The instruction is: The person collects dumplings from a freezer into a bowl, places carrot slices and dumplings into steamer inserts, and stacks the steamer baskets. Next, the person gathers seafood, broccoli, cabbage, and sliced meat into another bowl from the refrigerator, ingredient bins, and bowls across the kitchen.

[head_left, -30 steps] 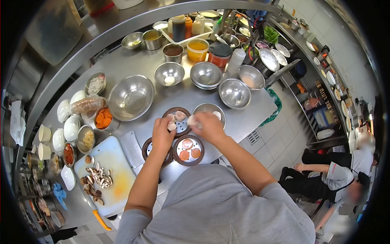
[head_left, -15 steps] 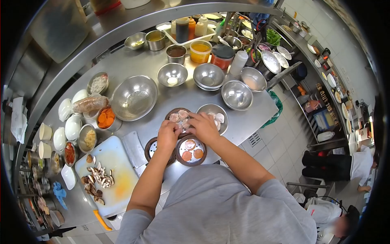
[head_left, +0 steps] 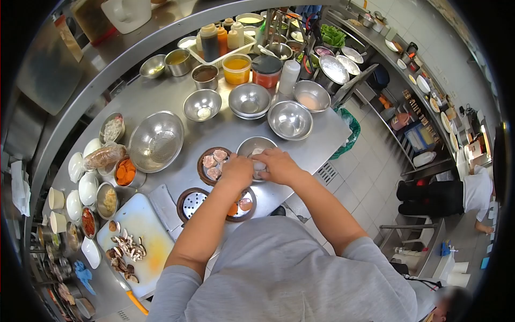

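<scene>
Both hands meet over the metal bowl (head_left: 257,141) at the table's front. My left hand (head_left: 237,170) has its fingers curled at the bowl's left side; what they hold is hidden. My right hand (head_left: 279,167) reaches in from the right with fingers bent and pressed together. A pale, rounded piece (head_left: 259,165) shows between the hands; whether it is gripped I cannot tell. Left of the bowl is a round brown-rimmed steamer tray (head_left: 200,170) with several pinkish dumplings (head_left: 213,173). Under my left forearm sits another tray (head_left: 250,214) with orange-topped rounds (head_left: 245,204).
A third perforated tray (head_left: 193,205) lies left of my forearm. The cutting board (head_left: 155,220) bears sliced mushrooms (head_left: 129,246) and an orange-handled knife (head_left: 137,302). Metal bowls (head_left: 290,120), a colander (head_left: 156,141) and sauce containers (head_left: 236,70) stand behind. A person (head_left: 476,194) is at far right.
My hands have moved from the dumpling tray to the metal bowl on its right. The camera view has shifted, so the table's contents sit farther left in the picture.
</scene>
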A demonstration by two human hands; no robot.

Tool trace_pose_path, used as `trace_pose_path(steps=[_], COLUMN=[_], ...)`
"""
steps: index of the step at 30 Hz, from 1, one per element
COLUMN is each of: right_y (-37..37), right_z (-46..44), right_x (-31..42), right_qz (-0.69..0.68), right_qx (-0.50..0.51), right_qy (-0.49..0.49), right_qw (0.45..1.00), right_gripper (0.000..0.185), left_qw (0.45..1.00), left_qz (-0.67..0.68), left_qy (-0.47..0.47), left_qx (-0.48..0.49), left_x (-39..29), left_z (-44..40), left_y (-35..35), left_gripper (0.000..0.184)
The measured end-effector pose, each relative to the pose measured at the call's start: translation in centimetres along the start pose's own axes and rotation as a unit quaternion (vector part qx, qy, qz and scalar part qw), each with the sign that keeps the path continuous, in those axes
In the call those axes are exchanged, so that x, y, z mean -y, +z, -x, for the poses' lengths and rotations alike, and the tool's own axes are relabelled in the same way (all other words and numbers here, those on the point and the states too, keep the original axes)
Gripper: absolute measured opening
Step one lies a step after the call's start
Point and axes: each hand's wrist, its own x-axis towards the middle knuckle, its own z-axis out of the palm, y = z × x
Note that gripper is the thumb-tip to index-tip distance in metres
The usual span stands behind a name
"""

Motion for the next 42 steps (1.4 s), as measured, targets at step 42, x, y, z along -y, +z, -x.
trace_pose_path(steps=[42], right_y=[2.4], right_z=[-2.9], right_x=[-2.2], right_qz=[0.092], right_qx=[-0.106], right_qy=[0.057], right_qw=[0.988], right_gripper=[0.041], left_qw=[0.842], left_qz=[0.458], left_qy=[-0.254], left_qx=[-0.125], left_x=[2.6], left_z=[17.6], left_y=[2.9], left_gripper=[0.045])
